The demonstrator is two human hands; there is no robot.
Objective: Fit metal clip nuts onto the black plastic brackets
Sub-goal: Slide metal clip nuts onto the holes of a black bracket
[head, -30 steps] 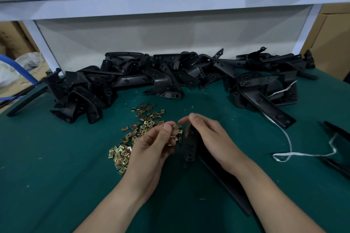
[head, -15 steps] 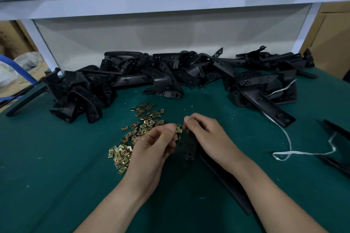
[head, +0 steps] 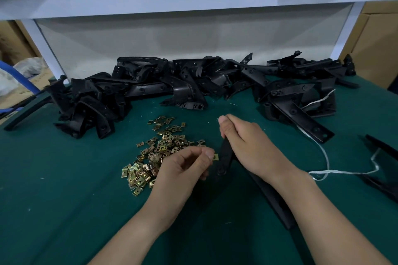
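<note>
A green-covered workbench (head: 64, 200) under a white shelf (head: 193, 0) is carrying a pile of black plastic brackets (head: 183, 88) across the upper middle. At frame centre, the right hand (head: 252, 146) is gripping one bracket (head: 225, 157), fingers curled round it, thumb now raised higher. The left hand (head: 183, 170), thumb and forefinger pinching a brass clip nut (head: 216, 157), has been carrying it rightward from the loose clip nuts (head: 157, 153) to the bracket's edge. Seating it probably comes next.
</note>
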